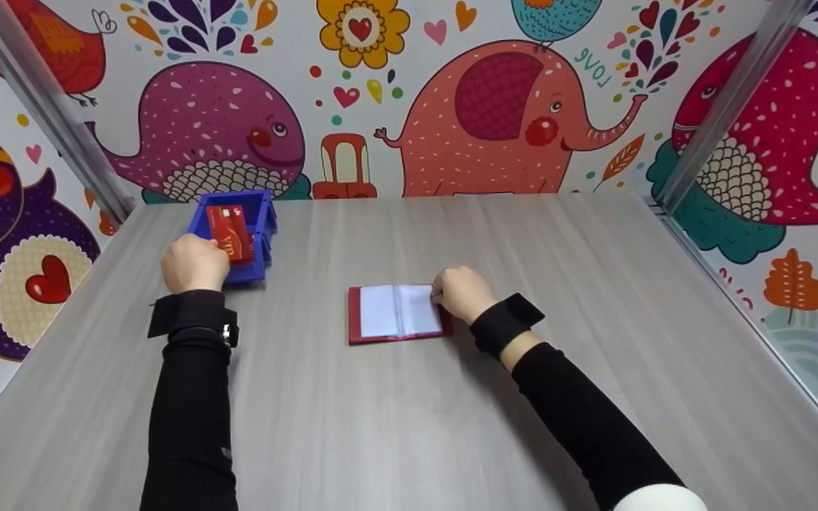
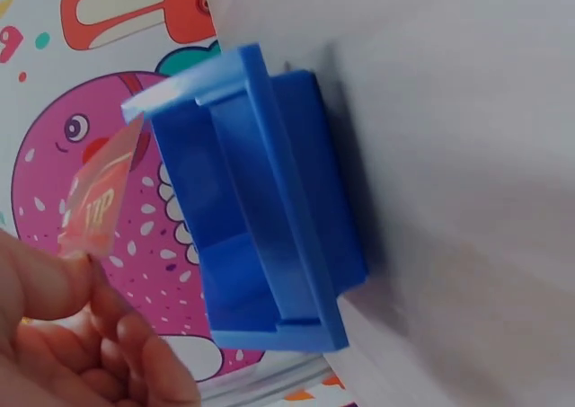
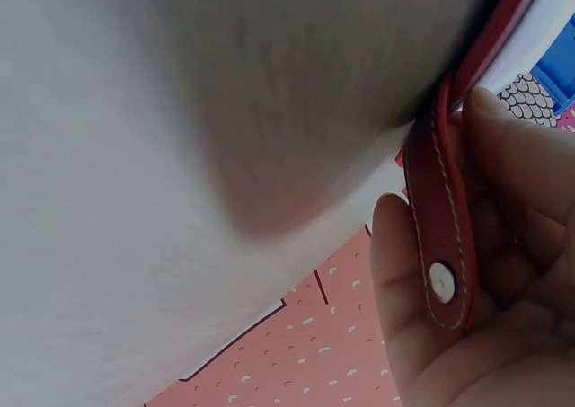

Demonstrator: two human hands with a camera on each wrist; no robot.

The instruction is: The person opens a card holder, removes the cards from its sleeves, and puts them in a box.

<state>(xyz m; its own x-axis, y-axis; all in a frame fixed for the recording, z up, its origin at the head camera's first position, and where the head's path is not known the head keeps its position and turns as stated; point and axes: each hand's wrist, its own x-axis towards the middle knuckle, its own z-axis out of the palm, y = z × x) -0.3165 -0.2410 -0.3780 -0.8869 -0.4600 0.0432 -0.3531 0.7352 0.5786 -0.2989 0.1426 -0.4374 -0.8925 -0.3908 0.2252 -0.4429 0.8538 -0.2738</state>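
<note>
My left hand [image 1: 194, 262] pinches a red card [image 1: 230, 231] with gold "VIP" lettering between thumb and fingers. The card [image 2: 101, 196] is held up at the blue bin [image 1: 267, 231], whose inner walls show in the left wrist view. In front of me lies a small red card holder [image 1: 354, 319], spread open with clear white sleeves [image 1: 379, 312]. My right hand [image 1: 462, 292] grips its right edge, thumb on the sleeve side. A red strap [image 3: 437, 209] with a metal snap hangs across the right fingers in the right wrist view.
The bin stands at the back left of the grey wood-grain table [image 1: 352, 426], near the printed back wall [image 1: 352, 99]. Metal posts rise at both back corners, and a metal rail [image 1: 757, 326] runs along the right edge.
</note>
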